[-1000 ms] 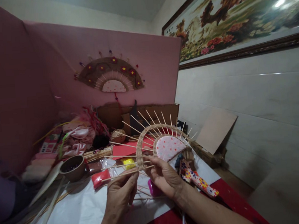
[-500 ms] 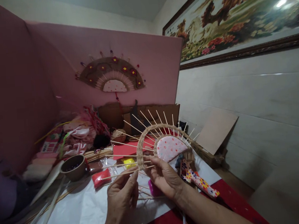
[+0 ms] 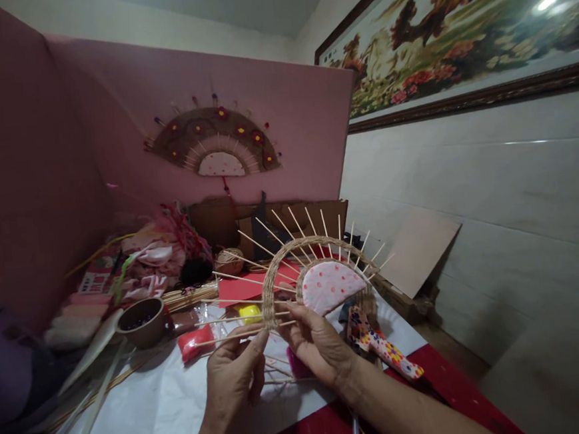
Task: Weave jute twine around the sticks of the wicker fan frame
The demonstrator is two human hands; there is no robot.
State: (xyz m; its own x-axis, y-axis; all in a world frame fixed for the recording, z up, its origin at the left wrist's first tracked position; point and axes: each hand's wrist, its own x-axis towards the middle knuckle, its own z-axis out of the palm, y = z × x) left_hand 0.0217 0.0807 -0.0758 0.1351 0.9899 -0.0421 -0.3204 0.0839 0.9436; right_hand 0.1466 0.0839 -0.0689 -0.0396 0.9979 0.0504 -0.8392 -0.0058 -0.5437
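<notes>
Both hands hold up a half-round woven fan (image 3: 269, 282) above the table. Thin sticks radiate from its white, red-dotted half-disc (image 3: 331, 286), and a band of twisted cord is woven across them in an arch. My left hand (image 3: 236, 375) is closed, thumb and fingers pinching the lower left end of the fan by the outer cord band. My right hand (image 3: 319, 345) grips the sticks between the band and the half-disc; some of its fingers are hidden behind the fan.
A brown bowl (image 3: 142, 323), a red packet (image 3: 196, 343) and a yellow packet (image 3: 250, 314) stand left of the hands. A flower-patterned piece (image 3: 387, 351) lies right. Behind are a ball of twine (image 3: 229, 262) and cardboard (image 3: 300, 219). A finished-looking fan (image 3: 213, 143) hangs on the pink panel.
The fan has turned slightly, its right side shifting a little to the right. Both hands keep the same grip.
</notes>
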